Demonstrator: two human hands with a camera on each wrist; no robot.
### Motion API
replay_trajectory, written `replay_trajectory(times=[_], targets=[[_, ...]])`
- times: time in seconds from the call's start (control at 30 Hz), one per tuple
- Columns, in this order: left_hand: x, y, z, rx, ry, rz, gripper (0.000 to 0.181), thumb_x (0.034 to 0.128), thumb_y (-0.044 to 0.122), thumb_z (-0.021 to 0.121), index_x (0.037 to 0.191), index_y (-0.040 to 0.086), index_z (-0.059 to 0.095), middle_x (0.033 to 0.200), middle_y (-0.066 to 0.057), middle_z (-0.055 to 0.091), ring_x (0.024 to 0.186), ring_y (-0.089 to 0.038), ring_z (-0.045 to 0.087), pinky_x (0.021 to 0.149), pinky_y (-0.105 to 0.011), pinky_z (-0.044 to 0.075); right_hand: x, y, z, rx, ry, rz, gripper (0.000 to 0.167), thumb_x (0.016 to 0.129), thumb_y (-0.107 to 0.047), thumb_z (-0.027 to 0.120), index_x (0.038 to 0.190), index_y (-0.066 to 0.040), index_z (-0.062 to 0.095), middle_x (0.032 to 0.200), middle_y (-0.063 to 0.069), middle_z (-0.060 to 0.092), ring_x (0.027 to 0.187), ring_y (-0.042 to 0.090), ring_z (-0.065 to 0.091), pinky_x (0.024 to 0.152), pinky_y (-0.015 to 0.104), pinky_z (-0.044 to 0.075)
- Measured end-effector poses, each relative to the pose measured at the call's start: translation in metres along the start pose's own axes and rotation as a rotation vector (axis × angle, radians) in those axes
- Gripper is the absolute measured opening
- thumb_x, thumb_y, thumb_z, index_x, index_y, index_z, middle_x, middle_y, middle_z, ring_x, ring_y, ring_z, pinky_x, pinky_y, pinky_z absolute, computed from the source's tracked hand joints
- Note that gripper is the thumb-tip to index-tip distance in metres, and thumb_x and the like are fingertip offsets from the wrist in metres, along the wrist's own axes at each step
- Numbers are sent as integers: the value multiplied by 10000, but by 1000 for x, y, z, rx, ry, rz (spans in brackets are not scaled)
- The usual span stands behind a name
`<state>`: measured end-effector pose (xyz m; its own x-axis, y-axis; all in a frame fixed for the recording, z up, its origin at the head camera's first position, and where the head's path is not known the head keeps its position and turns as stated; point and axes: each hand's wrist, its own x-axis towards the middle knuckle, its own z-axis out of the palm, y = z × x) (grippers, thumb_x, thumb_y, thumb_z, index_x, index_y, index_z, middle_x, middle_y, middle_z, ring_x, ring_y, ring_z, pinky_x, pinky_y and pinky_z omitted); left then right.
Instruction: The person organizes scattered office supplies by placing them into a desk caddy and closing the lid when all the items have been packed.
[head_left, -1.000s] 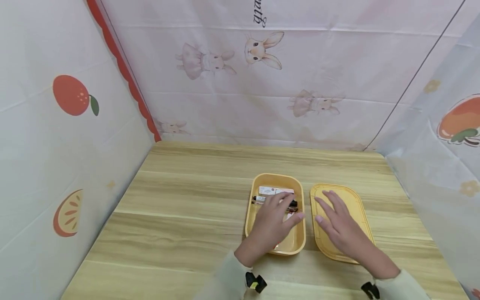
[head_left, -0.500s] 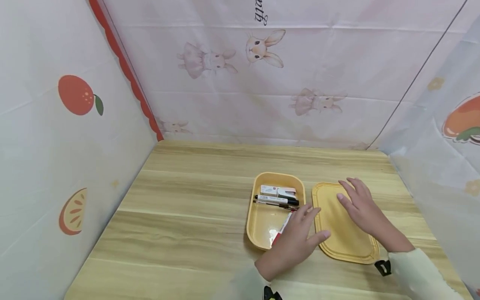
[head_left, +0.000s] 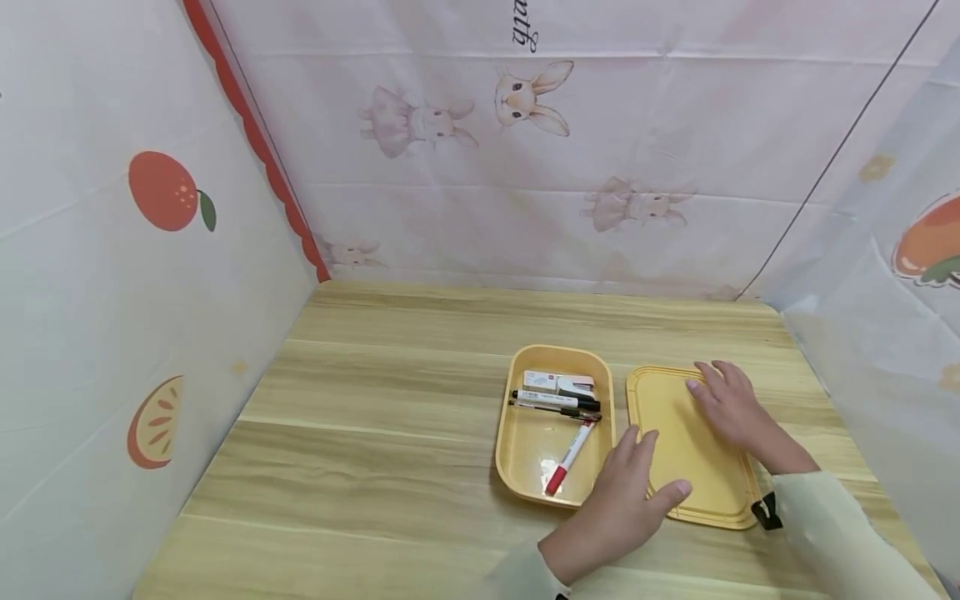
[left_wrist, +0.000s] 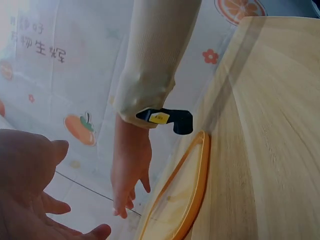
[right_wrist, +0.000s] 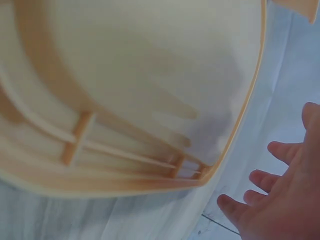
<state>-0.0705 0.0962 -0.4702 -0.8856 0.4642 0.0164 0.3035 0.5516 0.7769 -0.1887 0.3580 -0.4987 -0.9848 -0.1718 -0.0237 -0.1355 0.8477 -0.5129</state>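
A yellow plastic box (head_left: 517, 454) stands on the table. Inside lie a white marker with a black cap (head_left: 551, 399), a dark slim pen (head_left: 551, 408), a red-and-white marker (head_left: 572, 457), a small white box (head_left: 540, 380) and what looks like a stapler (head_left: 576, 384). To its right, the yellow lid (head_left: 690, 462) lies flat, ribbed side up. My left hand (head_left: 618, 508) hovers at the near gap between box and lid, fingers spread and holding nothing. Over the lid's far right side is my right hand (head_left: 738, 412), fingers extended; whether it touches the lid, I cannot tell.
The wooden table (head_left: 360, 433) stretches left of the box. Printed cloth walls (head_left: 450, 167) enclose the back and both sides. A black clip-like piece (head_left: 767, 510) sits at my right cuff, beside the lid's near right corner.
Both hands have moved right. My left hand has left the box, uncovering the red-and-white marker, and come toward the lid's near left side. My right hand has shifted to the lid's right edge.
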Motion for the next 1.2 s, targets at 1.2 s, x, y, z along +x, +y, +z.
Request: replay_trajectory(times=[1.2], targets=[[5, -3, 53, -235, -14, -345, 808, 959, 531, 557, 1601, 141, 258, 1670, -163, 186, 1531, -353, 194, 1206, -553, 241, 10, 5, 1, -91, -134, 104, 808, 1084, -535, 192, 1540, 131, 174, 1462, 493, 243, 1294, 699, 241, 1000, 788, 268]])
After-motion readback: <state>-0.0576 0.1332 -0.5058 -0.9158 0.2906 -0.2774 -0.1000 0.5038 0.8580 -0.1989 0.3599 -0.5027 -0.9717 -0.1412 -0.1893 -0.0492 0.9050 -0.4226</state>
